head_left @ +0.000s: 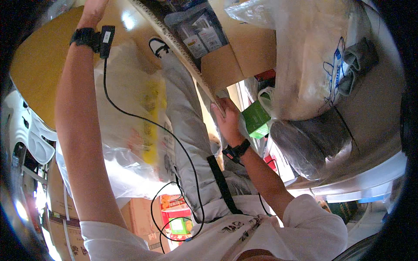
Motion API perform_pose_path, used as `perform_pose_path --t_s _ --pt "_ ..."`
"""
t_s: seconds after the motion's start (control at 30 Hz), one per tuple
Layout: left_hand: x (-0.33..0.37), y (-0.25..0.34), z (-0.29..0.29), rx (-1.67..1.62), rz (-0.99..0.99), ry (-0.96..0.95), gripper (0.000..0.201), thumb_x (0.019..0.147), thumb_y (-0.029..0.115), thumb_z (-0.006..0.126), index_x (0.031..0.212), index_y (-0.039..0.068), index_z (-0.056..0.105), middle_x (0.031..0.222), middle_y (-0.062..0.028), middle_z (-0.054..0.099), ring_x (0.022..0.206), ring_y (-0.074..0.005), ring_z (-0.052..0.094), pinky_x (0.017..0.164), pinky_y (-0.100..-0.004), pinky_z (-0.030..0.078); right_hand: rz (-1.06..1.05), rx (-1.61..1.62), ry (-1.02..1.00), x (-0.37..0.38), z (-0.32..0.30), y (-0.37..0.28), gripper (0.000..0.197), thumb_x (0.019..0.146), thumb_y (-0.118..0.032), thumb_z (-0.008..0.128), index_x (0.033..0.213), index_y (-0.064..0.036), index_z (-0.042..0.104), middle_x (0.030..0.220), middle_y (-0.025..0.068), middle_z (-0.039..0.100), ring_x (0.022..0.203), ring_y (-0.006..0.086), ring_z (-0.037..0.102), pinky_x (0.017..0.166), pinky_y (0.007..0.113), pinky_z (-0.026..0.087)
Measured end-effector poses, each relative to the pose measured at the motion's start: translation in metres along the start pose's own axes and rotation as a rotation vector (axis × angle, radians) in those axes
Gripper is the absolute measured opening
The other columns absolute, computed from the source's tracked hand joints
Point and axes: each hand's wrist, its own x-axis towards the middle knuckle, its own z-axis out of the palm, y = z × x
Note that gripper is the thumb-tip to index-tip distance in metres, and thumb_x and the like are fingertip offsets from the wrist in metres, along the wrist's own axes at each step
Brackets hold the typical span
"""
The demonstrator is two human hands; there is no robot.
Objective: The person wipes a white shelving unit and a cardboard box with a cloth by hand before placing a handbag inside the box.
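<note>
My right hand [227,119] is closed on the lower corner of an open cardboard box [222,63], fingers wrapped round its corrugated edge. The box is tilted across my legs. Inside it lie dark grey items in clear plastic packs [200,37] with white labels. My left arm stretches up to the top edge of the view, where only the base of my left hand [92,9] shows; its fingers are out of sight. A black strap with a small black device [107,41] sits on my left wrist, its cable running down to my waist.
A large clear plastic bag [309,65] stands on the right, with a dark grey bundle in plastic [307,139] beside it. A green box [257,116] is near my right hand. More plastic sheeting [130,117] hangs left of my leg; a white plastic chair [28,126] is far left.
</note>
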Motion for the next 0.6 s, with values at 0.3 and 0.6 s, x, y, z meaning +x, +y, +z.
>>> perform_pose_path --t_s 0.3,0.6 --pt "-0.006 -0.025 -0.056 0.257 -0.094 0.332 0.029 0.102 0.028 0.043 0.097 0.003 0.058 0.1 -0.0063 0.056 0.093 -0.0195 0.052 0.085 -0.0405 0.046 -0.052 -0.086 -0.096 0.033 0.027 -0.029 0.032 0.092 -0.012 0.059 0.123 -0.0052 0.059 0.108 0.0185 0.059 0.096 0.0379 0.061 0.08 0.044 0.052" --pt "0.05 -0.1 -0.251 0.848 -0.077 -0.017 0.03 0.1 0.028 0.052 0.112 0.004 0.065 0.094 -0.0093 0.07 0.09 -0.0171 0.064 0.077 -0.034 0.052 -0.073 0.059 -0.203 0.074 0.081 -0.034 0.034 0.098 -0.024 0.056 0.116 0.0041 0.059 0.106 0.0243 0.064 0.098 0.0388 0.063 0.082 0.043 0.05"
